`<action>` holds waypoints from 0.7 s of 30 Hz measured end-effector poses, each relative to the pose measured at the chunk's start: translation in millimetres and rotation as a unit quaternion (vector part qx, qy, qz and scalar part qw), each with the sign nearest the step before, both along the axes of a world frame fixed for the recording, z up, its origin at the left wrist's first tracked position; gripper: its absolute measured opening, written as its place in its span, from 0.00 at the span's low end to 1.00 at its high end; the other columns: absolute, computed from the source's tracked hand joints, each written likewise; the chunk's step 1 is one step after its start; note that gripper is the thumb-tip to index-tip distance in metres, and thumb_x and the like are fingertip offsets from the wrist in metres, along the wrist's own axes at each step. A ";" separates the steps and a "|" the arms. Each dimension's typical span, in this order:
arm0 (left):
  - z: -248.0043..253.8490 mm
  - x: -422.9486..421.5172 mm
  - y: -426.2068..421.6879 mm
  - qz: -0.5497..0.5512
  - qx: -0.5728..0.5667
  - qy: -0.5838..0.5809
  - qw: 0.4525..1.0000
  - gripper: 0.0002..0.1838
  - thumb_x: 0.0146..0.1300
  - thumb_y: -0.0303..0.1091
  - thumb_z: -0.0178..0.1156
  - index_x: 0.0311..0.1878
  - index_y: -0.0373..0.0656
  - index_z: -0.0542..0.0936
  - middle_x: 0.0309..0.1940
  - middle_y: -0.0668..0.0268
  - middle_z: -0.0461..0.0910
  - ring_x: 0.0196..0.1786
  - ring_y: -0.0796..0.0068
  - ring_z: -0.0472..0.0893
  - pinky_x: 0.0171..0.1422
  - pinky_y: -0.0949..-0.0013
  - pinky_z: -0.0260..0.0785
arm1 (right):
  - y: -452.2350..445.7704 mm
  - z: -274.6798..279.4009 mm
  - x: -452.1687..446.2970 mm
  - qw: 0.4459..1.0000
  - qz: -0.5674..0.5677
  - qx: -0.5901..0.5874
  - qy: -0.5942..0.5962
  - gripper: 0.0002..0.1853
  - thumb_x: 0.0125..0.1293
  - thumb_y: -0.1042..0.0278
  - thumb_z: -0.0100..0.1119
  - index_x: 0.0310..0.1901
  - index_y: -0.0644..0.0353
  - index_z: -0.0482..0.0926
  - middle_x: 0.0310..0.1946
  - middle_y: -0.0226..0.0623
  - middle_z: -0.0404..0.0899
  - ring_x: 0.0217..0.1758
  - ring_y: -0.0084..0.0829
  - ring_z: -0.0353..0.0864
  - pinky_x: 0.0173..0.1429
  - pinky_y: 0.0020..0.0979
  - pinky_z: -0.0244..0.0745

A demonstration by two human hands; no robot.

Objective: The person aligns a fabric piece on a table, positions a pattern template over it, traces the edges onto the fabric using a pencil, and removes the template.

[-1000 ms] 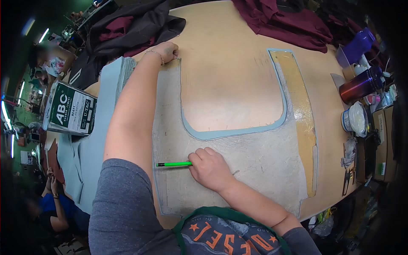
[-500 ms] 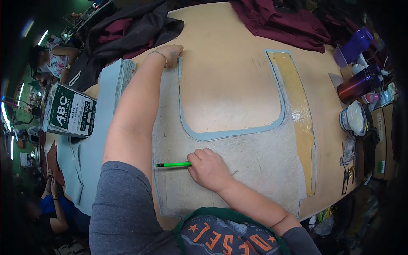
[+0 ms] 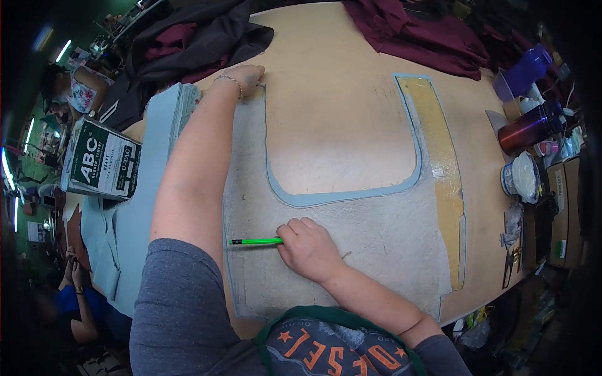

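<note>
A large U-shaped pattern template (image 3: 376,238), greyish and wrapped in clear film, lies flat in front of me. Light blue material (image 3: 351,197) shows as a narrow border under its inner edge. Yellow card or tape (image 3: 442,163) runs down the right arm of the template. My left hand (image 3: 248,78), with a chain bracelet at the wrist, rests at the far tip of the left arm; its fingers are mostly hidden. Over the template's lower middle, my right hand (image 3: 310,250) is closed round a green pencil (image 3: 258,241), whose dark end points left.
Stacked light blue sheets (image 3: 164,138) and an ABC rubber cement can (image 3: 103,160) stand at left. Dark and maroon cloth (image 3: 417,37) lies along the far side. A tumbler (image 3: 530,127), a tub (image 3: 520,177) and scissors (image 3: 511,266) sit at right. Other people sit at far left.
My left hand has shifted slightly left and a yellowish tip of the template now shows below it. Less blue border shows along the left arm. My right hand and the pencil have stayed put.
</note>
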State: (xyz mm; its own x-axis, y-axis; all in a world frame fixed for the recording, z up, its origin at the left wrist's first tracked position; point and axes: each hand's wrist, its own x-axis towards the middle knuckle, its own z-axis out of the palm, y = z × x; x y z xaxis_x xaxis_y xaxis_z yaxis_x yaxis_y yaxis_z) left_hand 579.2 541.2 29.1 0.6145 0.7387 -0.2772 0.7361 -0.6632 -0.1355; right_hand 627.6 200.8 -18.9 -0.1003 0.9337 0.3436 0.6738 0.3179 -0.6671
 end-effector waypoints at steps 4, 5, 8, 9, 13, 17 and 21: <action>-1.8 1.9 1.1 -0.027 -0.004 -0.006 1.000 0.13 0.47 0.21 0.53 0.39 0.43 0.73 0.38 0.59 0.78 0.46 0.60 0.76 0.47 0.66 0.67 | -0.2 -0.3 -0.3 1.000 -0.003 0.003 0.003 0.07 0.44 0.73 0.57 0.25 0.59 0.69 0.23 0.36 0.67 0.28 0.35 0.70 0.32 0.33 0.69; -2.4 2.1 1.3 -0.029 -0.005 -0.009 1.000 0.13 0.48 0.21 0.52 0.39 0.43 0.73 0.38 0.59 0.78 0.46 0.60 0.76 0.47 0.66 0.67 | -0.2 -1.2 -0.5 1.000 -0.003 0.004 0.009 0.08 0.43 0.73 0.58 0.26 0.59 0.69 0.23 0.36 0.67 0.28 0.36 0.69 0.32 0.34 0.68; -4.5 2.2 2.8 -0.027 -0.008 -0.016 0.999 0.12 0.49 0.22 0.51 0.39 0.44 0.73 0.38 0.60 0.78 0.46 0.60 0.76 0.47 0.65 0.67 | -0.1 -2.1 -0.5 1.000 -0.003 0.007 0.014 0.09 0.42 0.73 0.58 0.26 0.59 0.69 0.22 0.36 0.66 0.28 0.36 0.69 0.31 0.34 0.68; -6.4 2.0 4.6 -0.021 -0.012 -0.016 1.000 0.12 0.49 0.22 0.51 0.39 0.44 0.73 0.38 0.60 0.78 0.46 0.60 0.76 0.47 0.65 0.67 | -0.1 -0.3 -0.1 1.000 -0.003 0.005 0.010 0.07 0.43 0.73 0.58 0.25 0.59 0.69 0.23 0.36 0.67 0.28 0.35 0.70 0.31 0.34 0.68; 0.3 5.7 -5.1 0.003 -0.002 0.003 1.000 0.13 0.49 0.21 0.52 0.40 0.44 0.73 0.40 0.60 0.77 0.47 0.60 0.75 0.49 0.65 0.67 | 0.0 -1.1 0.1 1.000 -0.004 0.005 0.007 0.06 0.44 0.73 0.57 0.25 0.59 0.69 0.22 0.36 0.67 0.28 0.35 0.70 0.31 0.33 0.69; -1.7 8.2 -5.5 0.001 0.009 0.022 1.000 0.13 0.50 0.21 0.52 0.41 0.44 0.73 0.41 0.60 0.77 0.49 0.60 0.75 0.50 0.64 0.67 | -0.1 -1.3 -0.3 1.000 -0.004 0.005 0.010 0.06 0.44 0.73 0.56 0.24 0.59 0.69 0.22 0.36 0.67 0.28 0.35 0.70 0.31 0.34 0.69; -8.1 7.8 3.7 0.018 -0.003 0.000 1.000 0.12 0.50 0.24 0.54 0.40 0.43 0.74 0.41 0.57 0.77 0.48 0.59 0.75 0.50 0.64 0.67 | 0.4 -2.9 -0.4 1.000 -0.005 0.012 0.012 0.06 0.45 0.73 0.56 0.24 0.59 0.69 0.22 0.36 0.67 0.28 0.35 0.70 0.30 0.34 0.69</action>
